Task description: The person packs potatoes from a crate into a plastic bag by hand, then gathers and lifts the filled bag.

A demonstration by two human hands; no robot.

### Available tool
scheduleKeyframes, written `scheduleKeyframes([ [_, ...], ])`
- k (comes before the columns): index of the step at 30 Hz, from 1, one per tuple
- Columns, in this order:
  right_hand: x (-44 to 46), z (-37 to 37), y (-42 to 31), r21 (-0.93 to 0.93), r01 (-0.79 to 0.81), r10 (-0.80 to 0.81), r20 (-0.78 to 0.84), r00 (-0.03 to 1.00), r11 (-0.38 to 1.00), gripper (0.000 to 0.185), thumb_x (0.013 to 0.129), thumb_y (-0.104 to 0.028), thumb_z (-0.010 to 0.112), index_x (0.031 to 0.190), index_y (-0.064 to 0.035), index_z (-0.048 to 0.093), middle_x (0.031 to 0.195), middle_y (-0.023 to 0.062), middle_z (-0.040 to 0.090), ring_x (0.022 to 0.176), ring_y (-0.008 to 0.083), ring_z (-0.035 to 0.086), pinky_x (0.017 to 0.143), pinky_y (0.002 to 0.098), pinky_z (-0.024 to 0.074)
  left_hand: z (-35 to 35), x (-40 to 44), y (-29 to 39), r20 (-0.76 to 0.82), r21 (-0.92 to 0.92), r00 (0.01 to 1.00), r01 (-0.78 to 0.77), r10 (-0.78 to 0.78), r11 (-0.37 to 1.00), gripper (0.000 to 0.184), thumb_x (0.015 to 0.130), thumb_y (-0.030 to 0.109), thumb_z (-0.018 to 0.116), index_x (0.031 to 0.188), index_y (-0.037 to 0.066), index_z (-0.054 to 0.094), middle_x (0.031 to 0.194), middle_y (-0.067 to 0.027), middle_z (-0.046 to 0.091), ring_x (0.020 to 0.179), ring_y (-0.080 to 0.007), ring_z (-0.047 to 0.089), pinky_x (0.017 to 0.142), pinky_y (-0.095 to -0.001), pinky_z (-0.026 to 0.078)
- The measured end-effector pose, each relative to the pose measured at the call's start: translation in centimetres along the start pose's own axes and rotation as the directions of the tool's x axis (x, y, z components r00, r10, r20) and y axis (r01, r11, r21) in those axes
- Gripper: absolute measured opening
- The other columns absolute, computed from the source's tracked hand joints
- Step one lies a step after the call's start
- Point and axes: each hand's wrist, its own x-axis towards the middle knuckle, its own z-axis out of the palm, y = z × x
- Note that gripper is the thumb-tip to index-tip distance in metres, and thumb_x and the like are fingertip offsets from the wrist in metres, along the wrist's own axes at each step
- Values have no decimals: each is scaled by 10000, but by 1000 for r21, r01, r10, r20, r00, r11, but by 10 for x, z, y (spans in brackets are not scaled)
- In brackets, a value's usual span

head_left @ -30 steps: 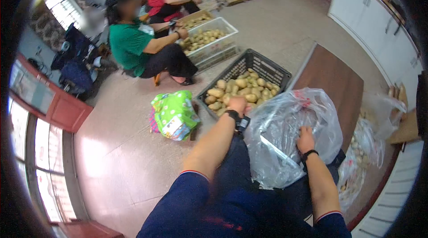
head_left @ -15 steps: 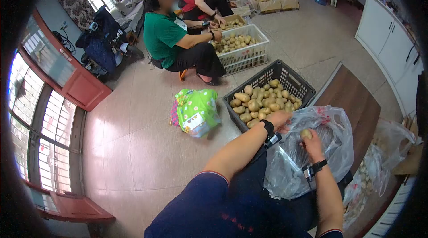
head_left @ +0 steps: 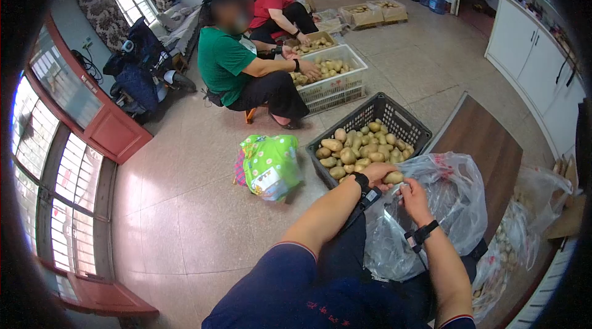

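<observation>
My left hand [head_left: 377, 175] is closed on a potato [head_left: 393, 177] at the near edge of the black crate [head_left: 320, 176], which holds several potatoes [head_left: 364, 147]. Just right of it my right hand [head_left: 415, 198] has its fingers pinched close to that potato, above the clear plastic bag [head_left: 453, 205]. What the right fingers grip, if anything, is too small to make out. The bag lies open across the lap.
A green bundle [head_left: 270, 165] sits on the floor left of the crate. A brown board [head_left: 480, 153] stands to the right, beside filled plastic bags [head_left: 502, 242]. Beyond, a person in green [head_left: 225, 64] and a person in red [head_left: 271, 5] sit by potato crates.
The potato seen in my right hand half a second ago is gone from there. My hands have come together, with a potato now at the left fingers.
</observation>
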Motion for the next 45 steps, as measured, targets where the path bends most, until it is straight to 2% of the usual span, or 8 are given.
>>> scheduleKeyframes([
  [5, -18, -12, 8, -239, 1, -1, 1, 1000, 971, 322, 890, -125, 606, 1172, 20, 551, 783, 69, 636, 635, 123, 592, 573, 286, 475, -20, 5, -4, -314, -136, 948, -95, 48, 986, 272, 944, 304, 543, 1076, 67, 567, 874, -88, 619, 615, -194, 614, 492, -302, 549],
  [13, -47, -49, 42, -143, -70, 57, -93, 994, 987, 356, 868, -114, 622, 1194, 2, 539, 848, 57, 624, 658, 129, 589, 582, 278, 477, -54, 16, -18, -532, -314, 840, -309, 103, 898, 287, 930, 239, 552, 1094, 5, 522, 989, -148, 582, 718, -248, 634, 556, -353, 608],
  [19, -72, -87, 39, -243, 10, -57, -187, 981, 970, 368, 853, -72, 616, 1205, -10, 530, 898, 46, 606, 643, 118, 560, 587, 257, 462, -71, 44, -28, -543, 22, 831, -125, 117, 992, 247, 918, 199, 538, 1068, 3, 527, 841, -130, 604, 726, -261, 643, 541, -411, 555],
  [22, -90, -101, 4, -256, 72, -139, -255, 957, 964, 414, 821, -53, 635, 1219, -21, 525, 961, 61, 600, 663, 122, 535, 604, 265, 441, -72, 56, -39, -230, 796, 898, -49, 375, 604, 498, 787, 409, 653, 870, -82, 633, 878, -205, 666, 697, -282, 659, 567, -366, 521],
  [25, -110, -118, -30, -547, -7, -249, -394, 885, 837, 540, 792, -71, 683, 1284, -9, 471, 1090, 103, 576, 861, 187, 561, 745, 311, 450, -9, -9, 5, -418, 742, 887, 206, 199, 638, 690, 706, 493, 729, 1016, -117, 638, 972, -200, 684, 876, -276, 655, 780, -354, 512],
  [32, -131, -159, -50, -924, -218, -621, -373, 690, 312, 771, 744, -170, 766, 1376, -3, 357, 1328, 216, 449, 1197, 400, 450, 995, 452, 388, -17, 6, -12, -387, 830, 896, 234, 219, 507, 720, 669, 543, 764, 1032, -70, 658, 1098, -212, 652, 1020, -282, 628, 866, -334, 497],
  [38, -131, -193, -13, -798, -480, -179, -566, 805, 365, 997, 662, -310, 831, 1425, -2, 269, 1422, 252, 364, 1245, 440, 429, 1022, 475, 385, -24, 20, -19, -297, 951, 936, 274, 186, 139, 675, 659, 584, 733, 927, -35, 701, 964, -179, 694, 913, -318, 652, 826, -381, 506],
  [45, -120, -213, 16, -767, -542, 117, -538, 835, 343, 602, 805, -290, 687, 1262, 42, 479, 1119, 280, 602, 1052, 424, 590, 889, 471, 475, -40, 54, -34, -140, 979, 980, 159, 139, -131, 506, 756, 463, 650, 910, -15, 713, 942, -204, 688, 917, -316, 656, 822, -402, 509],
])
